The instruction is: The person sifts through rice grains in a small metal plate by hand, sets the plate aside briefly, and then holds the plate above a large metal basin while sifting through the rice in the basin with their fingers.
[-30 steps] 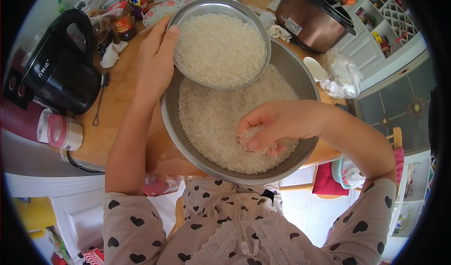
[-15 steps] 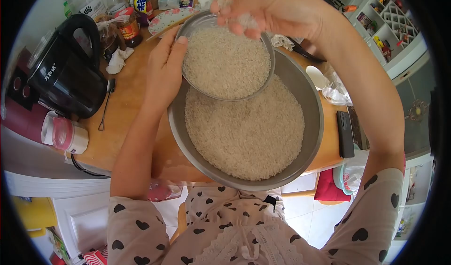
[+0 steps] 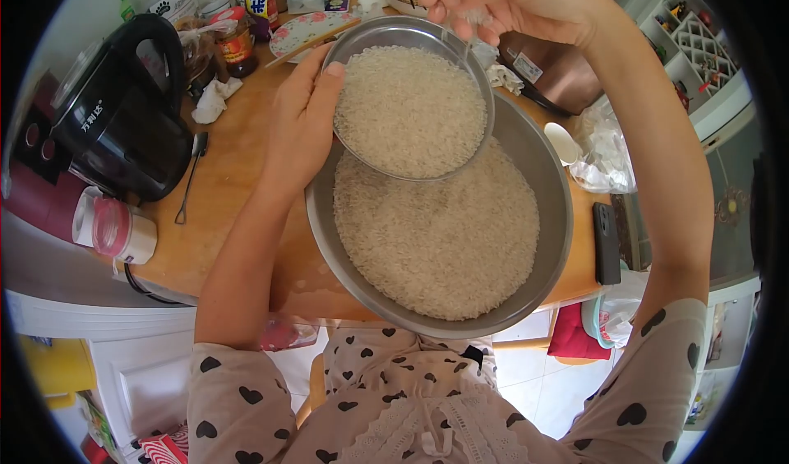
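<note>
My left hand (image 3: 308,123) grips the left rim of a smaller round metal bowl (image 3: 485,86), thumb on top. White rice (image 3: 411,110) fills this bowl, which is tilted over a large grey metal basin (image 3: 555,217). More rice (image 3: 436,242) lies spread across the basin's bottom. Above the small bowl's far right rim is my right hand (image 3: 509,8), its fingers curled around some rice grains. A few of those grains show between the fingers, and a thin blurred streak hangs below them.
On the left stand a black electric kettle (image 3: 123,110), a pink-and-white jar (image 3: 123,232) and a long-handled utensil (image 3: 191,176). A floral plate (image 3: 308,32) is behind. Right of the basin are a white cup (image 3: 562,143), a plastic bag (image 3: 604,156) and a phone (image 3: 606,242).
My right hand has moved to the right, uncovering the far rim of the small bowl. The small bowl and basin have shifted slightly right in view, with my left hand still on the bowl.
</note>
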### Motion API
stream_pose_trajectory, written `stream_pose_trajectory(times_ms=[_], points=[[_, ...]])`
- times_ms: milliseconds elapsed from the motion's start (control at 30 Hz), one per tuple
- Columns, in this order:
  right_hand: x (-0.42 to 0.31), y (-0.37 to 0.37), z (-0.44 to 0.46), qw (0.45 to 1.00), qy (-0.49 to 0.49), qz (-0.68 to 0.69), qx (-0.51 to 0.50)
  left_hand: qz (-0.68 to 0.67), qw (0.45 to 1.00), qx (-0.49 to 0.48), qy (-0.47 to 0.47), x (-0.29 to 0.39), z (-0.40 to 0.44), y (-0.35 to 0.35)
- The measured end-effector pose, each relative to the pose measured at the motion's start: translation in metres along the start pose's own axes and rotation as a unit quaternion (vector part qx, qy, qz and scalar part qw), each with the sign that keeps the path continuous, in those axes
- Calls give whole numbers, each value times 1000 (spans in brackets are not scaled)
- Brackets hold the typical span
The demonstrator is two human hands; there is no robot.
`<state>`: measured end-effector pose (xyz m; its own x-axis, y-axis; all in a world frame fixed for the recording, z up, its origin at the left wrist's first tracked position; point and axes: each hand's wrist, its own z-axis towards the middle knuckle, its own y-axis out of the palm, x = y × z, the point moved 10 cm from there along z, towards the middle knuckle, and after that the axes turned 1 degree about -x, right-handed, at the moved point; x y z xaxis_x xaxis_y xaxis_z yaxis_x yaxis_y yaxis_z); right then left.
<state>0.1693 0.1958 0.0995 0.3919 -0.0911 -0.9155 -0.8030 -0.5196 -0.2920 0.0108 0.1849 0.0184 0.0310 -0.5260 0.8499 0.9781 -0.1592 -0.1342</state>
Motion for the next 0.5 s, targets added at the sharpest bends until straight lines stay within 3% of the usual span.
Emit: stream_pose_trajectory(times_ms=[500], points=[[-12,5,-25,994,-79,-61,38,-10,1000,12,21,3,0,1]])
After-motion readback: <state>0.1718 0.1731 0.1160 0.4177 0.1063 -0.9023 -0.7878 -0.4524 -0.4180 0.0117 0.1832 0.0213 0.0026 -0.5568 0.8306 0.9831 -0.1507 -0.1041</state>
